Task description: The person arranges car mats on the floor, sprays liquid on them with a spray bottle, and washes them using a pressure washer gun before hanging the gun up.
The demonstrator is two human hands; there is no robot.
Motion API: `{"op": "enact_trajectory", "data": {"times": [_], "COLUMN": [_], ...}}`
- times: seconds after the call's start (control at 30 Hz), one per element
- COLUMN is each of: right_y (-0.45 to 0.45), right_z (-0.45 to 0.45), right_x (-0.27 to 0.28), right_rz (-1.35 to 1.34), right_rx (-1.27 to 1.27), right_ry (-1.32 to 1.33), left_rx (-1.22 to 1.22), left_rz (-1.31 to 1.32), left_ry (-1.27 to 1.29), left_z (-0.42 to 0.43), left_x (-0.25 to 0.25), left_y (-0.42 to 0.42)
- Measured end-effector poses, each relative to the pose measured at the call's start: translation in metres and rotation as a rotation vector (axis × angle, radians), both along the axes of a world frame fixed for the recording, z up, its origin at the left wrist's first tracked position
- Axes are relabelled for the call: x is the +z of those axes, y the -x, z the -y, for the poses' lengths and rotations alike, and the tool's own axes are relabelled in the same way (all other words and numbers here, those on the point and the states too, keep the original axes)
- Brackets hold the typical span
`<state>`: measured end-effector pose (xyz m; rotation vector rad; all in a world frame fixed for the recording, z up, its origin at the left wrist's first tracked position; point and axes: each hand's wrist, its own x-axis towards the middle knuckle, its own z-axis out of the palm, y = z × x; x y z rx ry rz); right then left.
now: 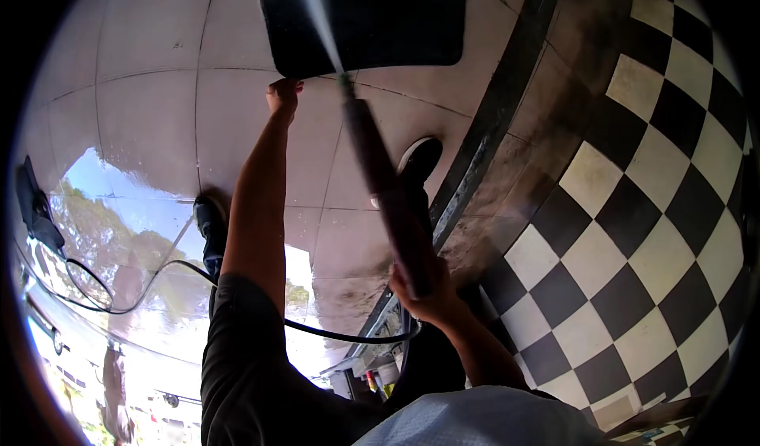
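A black car floor mat (372, 22) is at the top of the view, over the pale tiles. At its near left corner is my left hand (283, 99), fingers closed on the edge, the grip partly hidden by the hand itself. My right hand (427, 297) is wrapped round the rear of a pressure washer gun (380, 177). The gun is blurred and points up and away. From its nozzle a white water jet (319, 10) crosses onto the mat.
A black hose (340, 336) runs from near my right hand across to the left. My shoes (210, 228) stand on wet, reflective tiles (150, 121). Along the right runs a dark floor channel (495, 121), beside a black-and-white checkered surface (625, 232).
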<state>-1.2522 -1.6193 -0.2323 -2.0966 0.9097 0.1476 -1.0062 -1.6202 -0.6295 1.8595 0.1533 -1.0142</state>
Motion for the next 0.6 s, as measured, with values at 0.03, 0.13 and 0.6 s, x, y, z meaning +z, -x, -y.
{"op": "enact_trajectory", "data": {"times": [0.03,0.13,0.6], "right_y": [-0.006,-0.014,0.096], "right_z": [0.0,0.001,-0.044], "right_x": [0.003,0.011,-0.014], "right_rz": [-0.024,-0.094,-0.1], "right_rx": [-0.098,-0.353,-0.626], "right_ry": [-0.163,-0.406,0.001], "left_rx": [-0.06,-0.081,-0.019], "left_rz": [0.041,0.023,-0.022], "left_ry": [-0.067,0.019,0.066], "left_z": [0.007,0.004,0.043], "left_x": [0.032,0.024,0.09], "left_y": [-0.003,-0.006,-0.009]}}
